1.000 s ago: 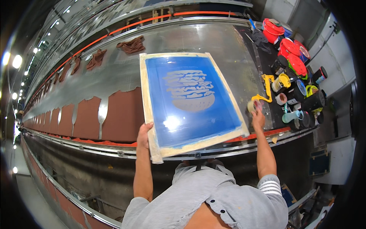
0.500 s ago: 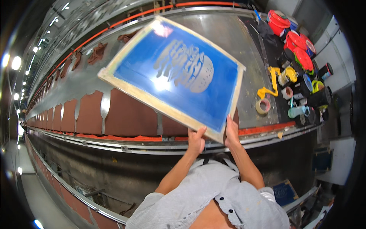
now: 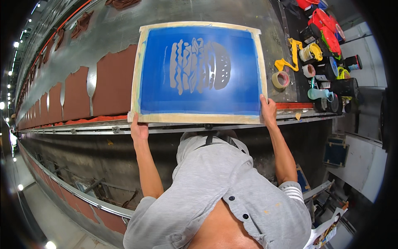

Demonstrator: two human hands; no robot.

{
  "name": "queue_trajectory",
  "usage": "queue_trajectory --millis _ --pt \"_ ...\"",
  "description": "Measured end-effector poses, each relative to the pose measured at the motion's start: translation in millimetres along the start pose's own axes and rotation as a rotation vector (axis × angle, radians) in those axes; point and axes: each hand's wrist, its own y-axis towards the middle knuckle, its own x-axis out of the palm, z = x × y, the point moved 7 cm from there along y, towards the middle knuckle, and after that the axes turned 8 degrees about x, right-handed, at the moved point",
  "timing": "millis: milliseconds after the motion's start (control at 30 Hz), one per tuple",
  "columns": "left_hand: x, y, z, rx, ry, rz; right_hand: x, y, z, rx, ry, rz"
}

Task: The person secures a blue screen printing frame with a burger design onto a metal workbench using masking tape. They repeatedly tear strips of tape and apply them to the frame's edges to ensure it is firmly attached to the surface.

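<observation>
Hands clamp the blue printing screen (image 3: 199, 72): left grip (image 3: 139, 129) and right grip (image 3: 268, 110) holding its near corners.

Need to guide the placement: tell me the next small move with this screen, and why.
Probably slide the blue screen frame left, squarely over the brown garment. The left hand and right hand grip its near corners, and the frame covers only the garment's right edge, lying mostly over bare metal table.
</observation>
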Motion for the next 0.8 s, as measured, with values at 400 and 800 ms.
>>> queue_trajectory --millis 400,800 --pt "-77 -16 -20 -0.023 0.294 0.144 -8 20 7 -0.068 -0.187 -0.051" --pt "109 -58 56 0.776 0.945 0.011 -46 81 -30 -0.700 -0.579 0.464"
